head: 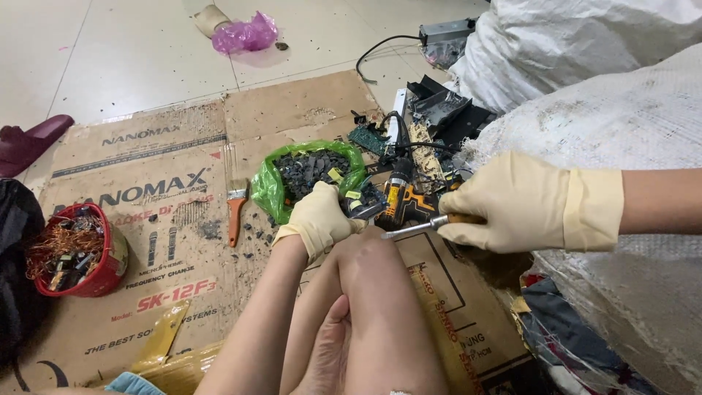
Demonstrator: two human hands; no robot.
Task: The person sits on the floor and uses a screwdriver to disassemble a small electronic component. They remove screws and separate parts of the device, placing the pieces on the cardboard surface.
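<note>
My left hand (pixel 320 218), in a cream glove, is closed around a small dark electronic part (pixel 363 208) just past my raised knee. In my right hand (pixel 515 202), gloved too, is a screwdriver (pixel 418 228) with a wooden handle, its metal shaft pointing left toward that part. Its tip lies close to the part by my knee. Just behind my left hand sits a green plastic bag (pixel 269 186) full of small dark pieces.
Flattened cardboard (pixel 161 241) covers the tiled floor. On it lie an orange-handled brush (pixel 235 208), a red bowl (pixel 110 271) of copper wire and parts, a cordless drill (pixel 401 192), and circuit boards (pixel 424 150). Big white woven sacks (pixel 607 110) crowd the right.
</note>
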